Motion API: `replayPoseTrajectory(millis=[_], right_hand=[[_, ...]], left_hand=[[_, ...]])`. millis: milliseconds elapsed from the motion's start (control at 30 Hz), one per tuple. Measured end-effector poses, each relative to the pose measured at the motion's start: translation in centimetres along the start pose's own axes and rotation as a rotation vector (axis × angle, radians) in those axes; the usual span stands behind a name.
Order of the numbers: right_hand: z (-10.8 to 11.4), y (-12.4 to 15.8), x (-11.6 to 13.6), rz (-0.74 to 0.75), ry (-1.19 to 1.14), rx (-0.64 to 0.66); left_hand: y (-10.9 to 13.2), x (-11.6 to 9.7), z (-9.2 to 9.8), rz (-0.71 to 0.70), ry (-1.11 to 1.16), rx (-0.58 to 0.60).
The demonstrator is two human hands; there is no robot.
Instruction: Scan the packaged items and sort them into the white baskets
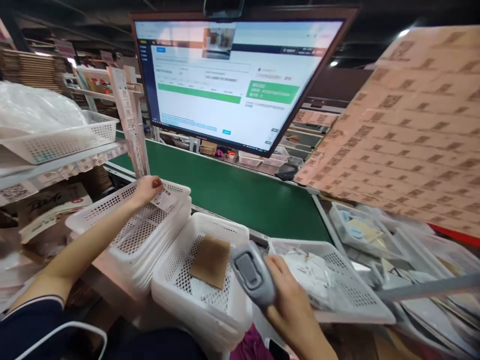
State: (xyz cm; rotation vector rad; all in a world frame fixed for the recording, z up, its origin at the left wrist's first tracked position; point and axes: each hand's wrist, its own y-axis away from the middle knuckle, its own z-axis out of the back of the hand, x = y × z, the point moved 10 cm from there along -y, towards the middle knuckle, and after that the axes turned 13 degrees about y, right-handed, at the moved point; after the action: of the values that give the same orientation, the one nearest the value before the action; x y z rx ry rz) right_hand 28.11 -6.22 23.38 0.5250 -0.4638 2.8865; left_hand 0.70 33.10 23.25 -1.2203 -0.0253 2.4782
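Stretched well out, the left hand (147,190) pinched a labelled bag (164,201); the right hand (288,296) curled round a scanner (252,274), cardboard (210,261) just left of that grip

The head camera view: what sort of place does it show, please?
Probably a packing or sorting station in a warehouse. A green belt, apparently a conveyor, runs beyond stacked white baskets, and the right hand holds what looks like a grey handheld scanner.
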Motion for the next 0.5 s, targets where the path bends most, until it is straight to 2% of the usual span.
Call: replayPoseTrajectory(millis=[100, 167, 233, 333, 400, 433, 500], right_hand=[[-1.8, -3.7, 6.5, 0.132, 0.293, 0.215], [-2.2, -5.3, 9.4, 0.167, 0.418, 0.254], [-2.5, -5.9, 10.9, 0.185, 0.488, 0.260], [-3.5, -4.8, 10.3, 0.184, 0.517, 0.322], [-4.3, -3.2, 8.2, 0.147, 0.512, 0.390], [-4.7, -2.1, 6.8, 0.117, 0.506, 0.425], [-5.6, 0.0, 4.0, 0.071, 0.473, 0.480]], left_hand=[[2.2, -6.0, -2.6, -0.112, 0.258, 0.162], [4.3, -9.2, -4.5, -0.176, 0.401, 0.260], [6.0, -11.1, -6.4, -0.226, 0.458, 0.323], [6.6, -11.6, -9.6, -0.268, 0.373, 0.446], [5.1, -10.5, -11.2, -0.296, 0.183, 0.513], [3.7, -9.5, -11.4, -0.306, 0.036, 0.504], [0.1, -6.9, -10.3, -0.302, -0.262, 0.405]])
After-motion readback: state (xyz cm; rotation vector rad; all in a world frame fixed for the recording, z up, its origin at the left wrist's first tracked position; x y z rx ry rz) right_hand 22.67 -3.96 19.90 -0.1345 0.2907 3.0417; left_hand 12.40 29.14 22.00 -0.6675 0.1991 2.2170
